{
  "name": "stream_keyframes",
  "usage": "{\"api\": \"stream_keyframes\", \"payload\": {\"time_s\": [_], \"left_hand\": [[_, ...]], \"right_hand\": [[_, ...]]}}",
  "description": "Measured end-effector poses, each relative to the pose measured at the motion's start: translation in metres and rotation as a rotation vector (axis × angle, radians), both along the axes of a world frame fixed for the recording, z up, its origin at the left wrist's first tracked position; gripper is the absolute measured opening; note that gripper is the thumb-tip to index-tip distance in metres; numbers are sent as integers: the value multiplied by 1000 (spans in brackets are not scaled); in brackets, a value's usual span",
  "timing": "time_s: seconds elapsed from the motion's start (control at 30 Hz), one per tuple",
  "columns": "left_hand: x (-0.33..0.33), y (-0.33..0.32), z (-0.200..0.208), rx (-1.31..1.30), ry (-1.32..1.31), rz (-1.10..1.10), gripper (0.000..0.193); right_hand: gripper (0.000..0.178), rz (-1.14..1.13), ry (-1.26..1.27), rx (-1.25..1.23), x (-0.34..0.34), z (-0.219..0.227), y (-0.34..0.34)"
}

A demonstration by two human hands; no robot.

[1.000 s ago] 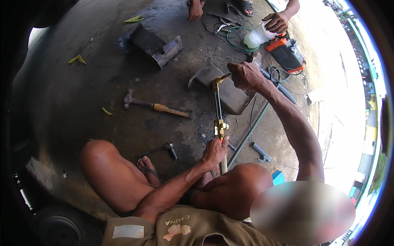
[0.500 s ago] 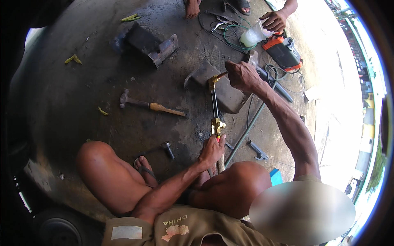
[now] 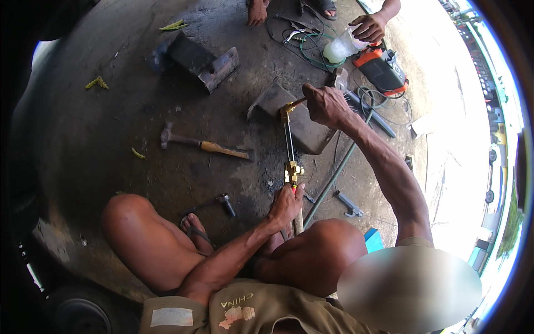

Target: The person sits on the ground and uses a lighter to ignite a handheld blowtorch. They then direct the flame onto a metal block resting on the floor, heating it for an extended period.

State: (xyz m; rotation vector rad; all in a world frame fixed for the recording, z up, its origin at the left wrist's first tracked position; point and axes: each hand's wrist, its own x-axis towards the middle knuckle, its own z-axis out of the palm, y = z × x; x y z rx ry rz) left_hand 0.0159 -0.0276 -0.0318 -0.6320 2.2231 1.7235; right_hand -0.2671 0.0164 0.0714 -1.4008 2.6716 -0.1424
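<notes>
My left hand (image 3: pixel 286 205) is wrapped round the handle of a brass cutting torch (image 3: pixel 288 136), which stands nearly upright in the picture above my knees. At its far end the torch head bends to the right. My right hand (image 3: pixel 327 106) is closed at the copper-coloured tip there, with its fingers curled and partly hidden. Beneath the tip lies a dark bent steel piece (image 3: pixel 306 127). To the left of the torch, a ball-peen hammer (image 3: pixel 208 146) with a worn wooden handle rests on the ground. A dark bolt (image 3: pixel 227 205) lies near my left foot.
A larger steel bracket (image 3: pixel 203 64) sits far left. At the far right are an orange-and-black machine (image 3: pixel 380 69), cables, and another person's hand (image 3: pixel 369 28) on a translucent plastic container (image 3: pixel 340 47). A sledgehammer (image 3: pixel 364 104) and a green hose (image 3: pixel 334 177) lie right of the torch.
The whole view has shifted very slightly. Both hands keep their hold on the torch, and the things on the ground stay where they were.
</notes>
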Motion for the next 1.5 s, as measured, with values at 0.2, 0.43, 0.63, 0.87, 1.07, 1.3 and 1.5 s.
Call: {"api": "stream_keyframes", "payload": {"time_s": [0.2, 0.43, 0.63, 0.87, 1.07, 1.3, 1.5], "left_hand": [[-2, -1, -2, -48, 18, -5, 51], [-2, -1, -15, 70, -21, 37, 46], [-3, -6, -8, 131, -60, -2, 44], [-9, -14, 12, 212, -92, -27, 51], [-9, -13, 9, 216, -70, -39, 52], [-8, -12, 7, 225, -38, -53, 50], [-10, -7, 0, 190, -44, -76, 49]], "right_hand": [[20, 18, 39, -13, -1, -1, 3], [21, 42, -81, -92, 1, -3, 6], [16, 121, -86, -252, -2, -6, 13], [15, 48, -115, -248, -4, -4, 17], [7, 33, -58, -253, -6, 1, 16], [9, -39, -34, -302, -4, -1, 23], [10, 15, -71, -281, -9, 0, 23]]}}
